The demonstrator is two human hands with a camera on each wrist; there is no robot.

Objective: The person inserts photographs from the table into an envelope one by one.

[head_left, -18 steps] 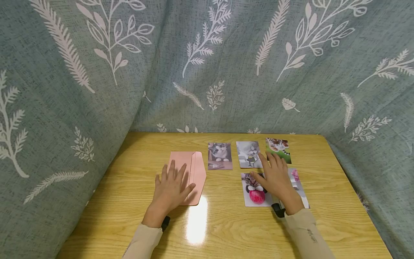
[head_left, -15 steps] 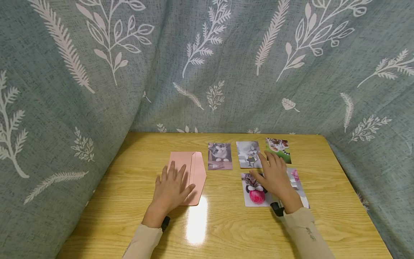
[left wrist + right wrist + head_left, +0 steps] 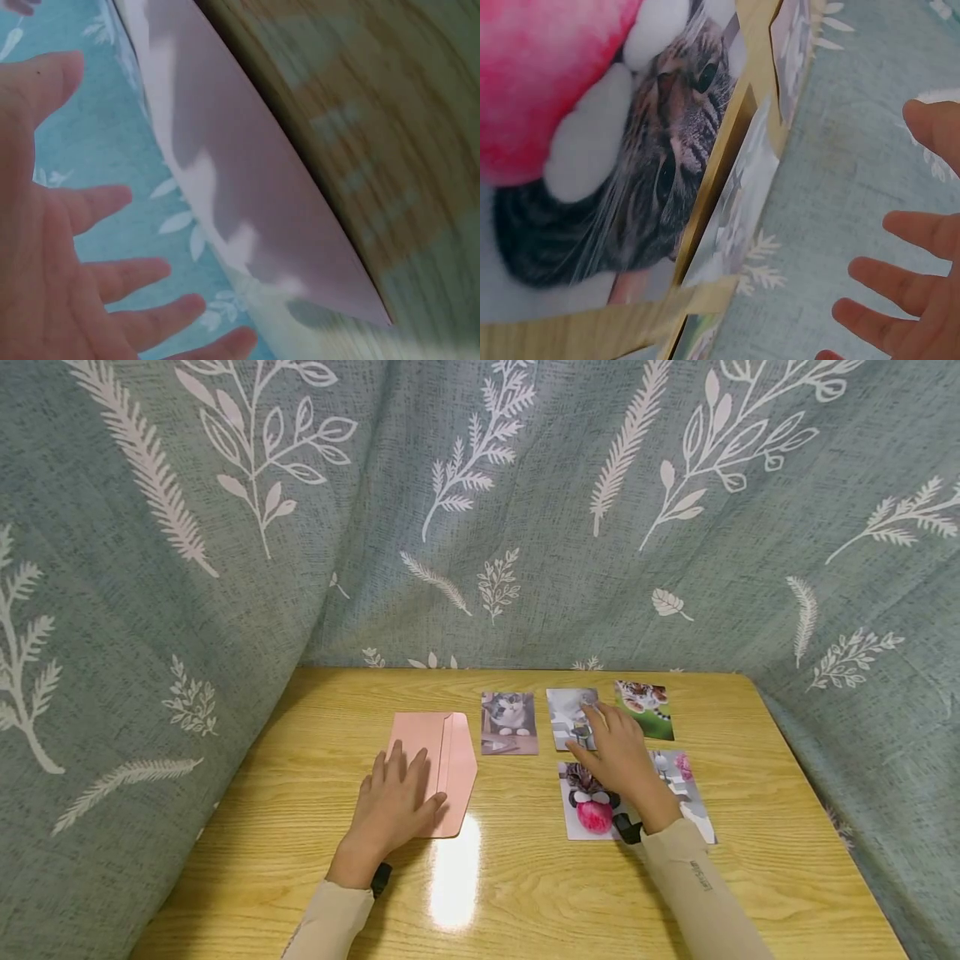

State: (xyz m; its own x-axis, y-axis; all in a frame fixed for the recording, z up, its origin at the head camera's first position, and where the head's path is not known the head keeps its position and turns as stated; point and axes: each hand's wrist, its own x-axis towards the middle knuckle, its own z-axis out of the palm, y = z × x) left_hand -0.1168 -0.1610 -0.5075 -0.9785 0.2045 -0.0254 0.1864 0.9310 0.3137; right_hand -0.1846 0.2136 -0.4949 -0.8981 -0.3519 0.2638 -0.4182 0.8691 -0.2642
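Note:
My left hand [image 3: 392, 810] is held over a pink envelope [image 3: 456, 768], fingers spread and straight; the envelope's pointed flap faces right. In the left wrist view the palm and fingers stand apart from the envelope [image 3: 247, 172]. My right hand [image 3: 622, 758] hovers with spread fingers among several photo cards. Its fingertips overlap a grey-white picture card [image 3: 564, 710]. Below its thumb lies a card of a tabby cat with a pink ball [image 3: 594, 816], large in the right wrist view. Partly under the forearm is a pale card with pink flowers [image 3: 686, 781]. Neither hand holds anything.
A kitten card [image 3: 510, 724] lies between the envelope and the other cards. At the back right is a tiger card [image 3: 648, 706]. Everything lies flat on a wooden table [image 3: 525, 893], with a leaf-patterned teal cloth [image 3: 480, 560] hanging behind and at the sides.
The right hand has shifted left, from near the tiger card toward the grey-white card, uncovering more of the flower card. The left hand has drawn very slightly back over the envelope. The cards stay put.

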